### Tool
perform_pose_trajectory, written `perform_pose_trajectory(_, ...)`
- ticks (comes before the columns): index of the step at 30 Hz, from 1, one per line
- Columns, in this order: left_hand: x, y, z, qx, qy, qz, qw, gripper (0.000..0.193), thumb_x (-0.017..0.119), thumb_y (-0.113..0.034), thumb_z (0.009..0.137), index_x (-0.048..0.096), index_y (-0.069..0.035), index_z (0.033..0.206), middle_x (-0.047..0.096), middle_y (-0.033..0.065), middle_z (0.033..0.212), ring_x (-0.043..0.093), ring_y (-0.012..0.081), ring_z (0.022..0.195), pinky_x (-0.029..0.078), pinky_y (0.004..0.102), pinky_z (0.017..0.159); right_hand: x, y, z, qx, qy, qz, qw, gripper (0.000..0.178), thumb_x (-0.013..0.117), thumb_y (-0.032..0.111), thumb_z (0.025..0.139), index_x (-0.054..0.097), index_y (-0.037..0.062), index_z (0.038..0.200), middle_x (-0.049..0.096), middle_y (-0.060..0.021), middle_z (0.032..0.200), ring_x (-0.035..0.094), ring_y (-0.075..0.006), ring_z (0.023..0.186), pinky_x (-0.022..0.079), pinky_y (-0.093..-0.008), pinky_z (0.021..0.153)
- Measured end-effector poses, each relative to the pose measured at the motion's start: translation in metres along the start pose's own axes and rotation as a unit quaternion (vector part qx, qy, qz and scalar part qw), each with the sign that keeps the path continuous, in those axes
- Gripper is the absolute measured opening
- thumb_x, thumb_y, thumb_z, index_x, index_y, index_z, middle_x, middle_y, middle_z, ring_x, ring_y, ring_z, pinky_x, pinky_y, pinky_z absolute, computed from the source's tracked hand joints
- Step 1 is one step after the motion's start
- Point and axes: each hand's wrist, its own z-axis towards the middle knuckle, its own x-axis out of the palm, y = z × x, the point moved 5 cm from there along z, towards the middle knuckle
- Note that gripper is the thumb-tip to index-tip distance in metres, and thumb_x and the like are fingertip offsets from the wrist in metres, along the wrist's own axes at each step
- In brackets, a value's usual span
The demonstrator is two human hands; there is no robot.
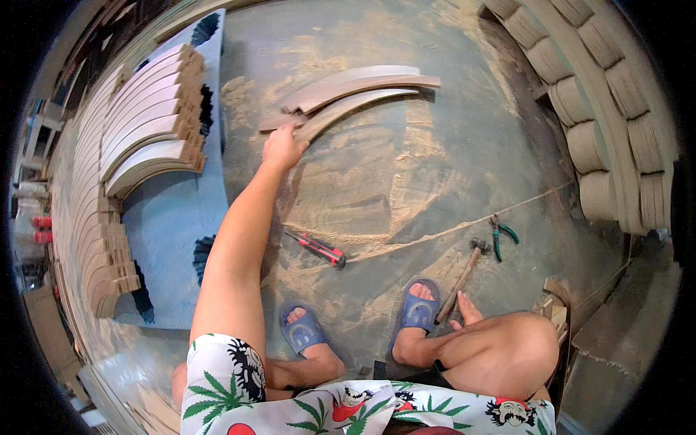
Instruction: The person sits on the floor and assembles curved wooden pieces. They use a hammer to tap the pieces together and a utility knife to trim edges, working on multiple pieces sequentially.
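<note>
Patterned shorts and shirt cloth (377, 406) lie closest, at six o'clock, with blue sandals (419, 313) beyond them at five and seven. At four o'clock, partly hidden by the bent right leg (500, 355), the right hand (470, 310) has its visible fingers parted, nothing seen between them; it is just beside the handle of a hammer (462, 281), though I cannot tell whether they touch. Pliers (500, 238) with green grips lie near three o'clock from the middle of the view, and a red-and-black utility knife (319, 250) between seven and eight. Farther out, at eleven, the left hand (284, 148) is at the left end of the lowest curved wooden slat (355, 112); how tightly the fingers close on it I cannot tell. From that hand the slat's long axis runs toward two o'clock, its arc bulging away toward twelve, so the left hand is clearly the nearer one. Two more slats (377, 90) lie just past it. At nine is a blue sheet (174, 239); stacked curved pieces (148, 123) rest at ten, and bundled ones (587, 145) stand at two.
</note>
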Motion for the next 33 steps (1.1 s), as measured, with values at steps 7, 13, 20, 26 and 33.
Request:
perform_pose_trajectory(7, 0.016, -0.055, 0.032, 0.027, -0.083, 0.082, 0.993, 0.102, 0.09, -0.052, 0.086, 0.042, -0.018, 0.17, 0.034, 0.0155, 0.177, 0.034, 0.0368, 0.162, 0.031, 0.0535, 0.131, -0.011, -0.001, 0.008, 0.047, 0.083, -0.064, 0.993, 0.102, 0.072, 0.038, 0.102, 0.011, -0.0035, 0.173, 0.027, -0.0349, 0.174, 0.027, -0.0439, 0.164, 0.026, -0.0528, 0.133)
perform_pose_trajectory(13, 0.012, -0.052, 0.102, -0.028, -0.014, 0.094, 0.995, 0.119, 0.08, -0.082, 0.079, 0.033, -0.03, 0.175, 0.023, 0.0119, 0.184, 0.026, 0.0386, 0.167, 0.024, 0.0631, 0.133, -0.017, 0.008, 0.011, 0.036, 0.094, 0.027, 0.995, 0.102, 0.076, 0.036, 0.1, 0.018, -0.005, 0.173, 0.032, -0.0303, 0.176, 0.024, -0.0402, 0.168, 0.021, -0.0596, 0.134)
perform_pose_trajectory(20, 0.016, -0.076, 0.144, 0.058, 0.095, 0.134, 0.985, 0.131, 0.093, -0.077, 0.065, 0.028, -0.044, 0.175, 0.017, 0.0107, 0.186, 0.021, 0.0383, 0.169, 0.025, 0.07, 0.131, -0.024, 0.022, 0.004, 0.046, 0.113, -0.013, 0.992, 0.104, 0.077, 0.038, 0.101, 0.015, -0.004, 0.174, 0.03, -0.0298, 0.177, 0.022, -0.0387, 0.169, 0.017, -0.0621, 0.134)
perform_pose_trajectory(26, 0.022, -0.08, 0.151, 0.065, 0.14, 0.176, 0.972, 0.129, 0.096, -0.07, 0.065, 0.029, -0.05, 0.173, 0.02, 0.0118, 0.185, 0.023, 0.0368, 0.169, 0.028, 0.0665, 0.131, -0.024, 0.022, 0.001, 0.044, 0.118, -0.003, 0.992, 0.106, 0.077, 0.039, 0.1, 0.014, -0.0036, 0.175, 0.029, -0.0297, 0.177, 0.02, -0.0384, 0.169, 0.016, -0.0622, 0.135)
perform_pose_trajectory(33, 0.026, -0.053, 0.136, 0.108, 0.132, 0.145, 0.975, 0.118, 0.094, -0.063, 0.073, 0.032, -0.05, 0.172, 0.027, 0.0088, 0.182, 0.026, 0.0346, 0.168, 0.031, 0.0658, 0.13, -0.029, 0.019, 0.01, 0.03, 0.116, 0.002, 0.993, 0.109, 0.078, 0.041, 0.099, 0.013, -0.003, 0.175, 0.027, -0.0294, 0.178, 0.017, -0.0377, 0.17, 0.014, -0.0623, 0.135)
